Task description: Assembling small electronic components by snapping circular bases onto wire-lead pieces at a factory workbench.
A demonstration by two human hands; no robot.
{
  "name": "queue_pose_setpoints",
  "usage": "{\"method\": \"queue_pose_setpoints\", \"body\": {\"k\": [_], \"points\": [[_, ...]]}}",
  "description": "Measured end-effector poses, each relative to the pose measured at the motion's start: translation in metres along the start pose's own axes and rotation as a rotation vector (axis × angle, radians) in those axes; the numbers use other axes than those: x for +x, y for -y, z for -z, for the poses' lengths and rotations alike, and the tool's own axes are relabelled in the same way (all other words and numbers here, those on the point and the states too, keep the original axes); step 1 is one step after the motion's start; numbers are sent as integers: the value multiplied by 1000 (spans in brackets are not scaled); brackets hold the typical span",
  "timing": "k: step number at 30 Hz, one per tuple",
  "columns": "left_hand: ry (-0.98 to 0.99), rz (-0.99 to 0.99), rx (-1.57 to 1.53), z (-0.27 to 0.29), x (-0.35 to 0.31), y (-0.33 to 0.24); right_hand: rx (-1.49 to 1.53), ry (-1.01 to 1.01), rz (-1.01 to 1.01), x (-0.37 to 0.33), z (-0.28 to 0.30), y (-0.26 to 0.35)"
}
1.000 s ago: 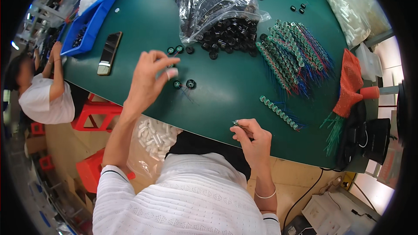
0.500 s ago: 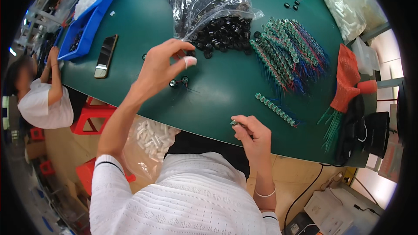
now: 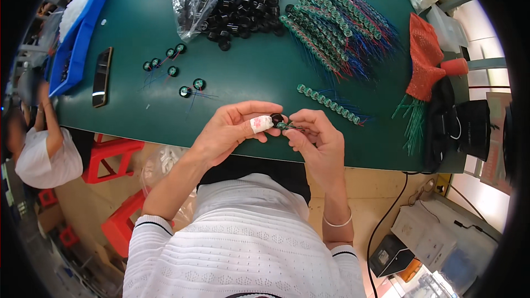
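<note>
Close to the table's front edge my two hands meet. My left hand [image 3: 234, 127], its thumb wrapped in a white bandage, pinches a small round black cap [image 3: 276, 120]. My right hand [image 3: 320, 140] holds a small green circuit board [image 3: 284, 126] with thin wires against the cap's side; whether it sits inside cannot be made out. Left of my hands lie several black caps with green boards and wires in them, among them one cap [image 3: 199, 84]. To the right is a strip of joined green boards [image 3: 328, 102]. Beyond it lies a pile of such wired strips [image 3: 342, 27].
A clear plastic bag [image 3: 190, 0] spills loose black caps [image 3: 243, 14] at the back. A phone [image 3: 102, 77] and a blue bin [image 3: 72, 60] are at left, near a seated person [image 3: 47, 149]. An orange mesh sleeve [image 3: 424, 58] with green wires lies at right.
My left hand has come back from the bag with a black cap and joined my right hand. The view has shifted, showing more of the wired caps at left.
</note>
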State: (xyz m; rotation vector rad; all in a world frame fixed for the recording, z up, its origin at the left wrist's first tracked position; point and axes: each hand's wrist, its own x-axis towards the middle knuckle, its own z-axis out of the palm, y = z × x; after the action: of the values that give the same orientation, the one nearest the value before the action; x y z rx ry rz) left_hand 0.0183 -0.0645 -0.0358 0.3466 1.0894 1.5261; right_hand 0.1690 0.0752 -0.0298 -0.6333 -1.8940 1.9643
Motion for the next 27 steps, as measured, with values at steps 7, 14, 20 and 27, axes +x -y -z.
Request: {"method": "queue_pose_setpoints", "body": {"k": [7,14,20,27], "points": [[-61,-58,159,-2,4,-1,-77,50,26,-5,8,-4],[-66,-133,145,-7,5,8,-128,-24,97,-4,5,-6],[-111,-76,-62,-10,2,15,-72,-72,99,-3,1,-11],[-141,-141,-15,-13,2,19,-95,-69,120,-4,0,-14]]}}
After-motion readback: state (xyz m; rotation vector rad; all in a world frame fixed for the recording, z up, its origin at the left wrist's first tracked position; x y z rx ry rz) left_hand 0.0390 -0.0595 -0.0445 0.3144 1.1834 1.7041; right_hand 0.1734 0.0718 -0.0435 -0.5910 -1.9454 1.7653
